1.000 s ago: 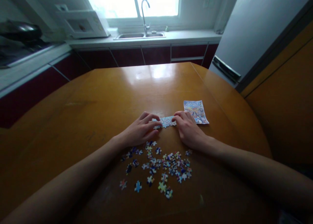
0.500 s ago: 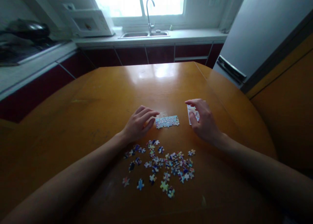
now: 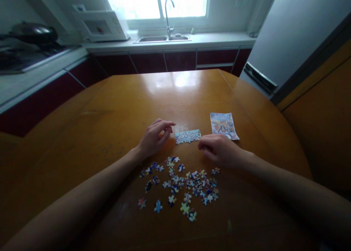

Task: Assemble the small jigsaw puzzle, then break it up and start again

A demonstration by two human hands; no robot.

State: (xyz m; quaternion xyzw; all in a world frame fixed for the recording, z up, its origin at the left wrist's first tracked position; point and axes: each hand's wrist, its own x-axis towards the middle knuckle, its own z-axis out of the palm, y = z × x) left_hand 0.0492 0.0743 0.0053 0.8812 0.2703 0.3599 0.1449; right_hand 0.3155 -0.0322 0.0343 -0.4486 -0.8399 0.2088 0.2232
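A small joined strip of jigsaw puzzle (image 3: 188,136), mostly pale blue, lies flat on the table between my hands. My left hand (image 3: 155,137) rests just off its left end, fingers stretched and thumb apart, with nothing in it. Close to the strip's right end is my right hand (image 3: 219,148), its fingers curled in and nothing visible in them. Behind the right hand lies a printed picture sheet (image 3: 223,124), its lower edge partly covered by that hand. Many loose puzzle pieces (image 3: 196,183) are scattered nearer to me.
The wooden table (image 3: 131,101) has a rounded edge. Beyond it stand a counter with a sink (image 3: 152,39) and faucet, a microwave (image 3: 101,26), and a wok (image 3: 34,32) on the stove at left. A fridge (image 3: 296,31) stands at right.
My right hand has moved left and nearer to me, off the picture sheet, to the strip's right end, and its fingers have curled. My left hand has shifted slightly left.
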